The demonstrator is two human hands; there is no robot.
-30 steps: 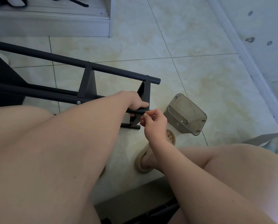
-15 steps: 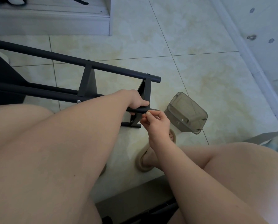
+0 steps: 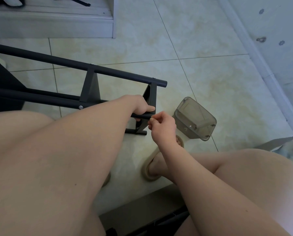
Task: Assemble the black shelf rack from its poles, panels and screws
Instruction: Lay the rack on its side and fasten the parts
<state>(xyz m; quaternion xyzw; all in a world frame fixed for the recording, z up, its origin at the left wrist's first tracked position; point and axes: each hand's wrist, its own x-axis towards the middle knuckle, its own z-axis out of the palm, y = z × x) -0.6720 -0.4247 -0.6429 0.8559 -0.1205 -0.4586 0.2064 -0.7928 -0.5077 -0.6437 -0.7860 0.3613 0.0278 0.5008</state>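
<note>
The left hand (image 3: 141,105) is wrapped around the near pole (image 3: 143,116) of the black shelf rack (image 3: 89,89), thumb lying along the top and fingers curled underneath, close to the pole's free end. The right hand (image 3: 162,127) sits just beyond that end with its fingers curled in and thumb and forefinger pinched together against the pole's tip. Whether they nip the tip itself or some small part there cannot be told. The rack lies tipped over on the tiled floor (image 3: 202,74), its long axis running from the left edge of the view toward the lower right, with the free pole ends pointing right. The far pole (image 3: 108,72) runs parallel above the near one, and two upright panels bridge them, the end panel (image 3: 151,94) just behind the left hand. A silver screw (image 3: 81,107) shows on the near pole where the inner panel meets it. Just right of the right hand a smoky clear plastic container (image 3: 195,118) lies tilted on the floor. Below the hands a beige sandal (image 3: 151,171) shows on a foot.
</note>
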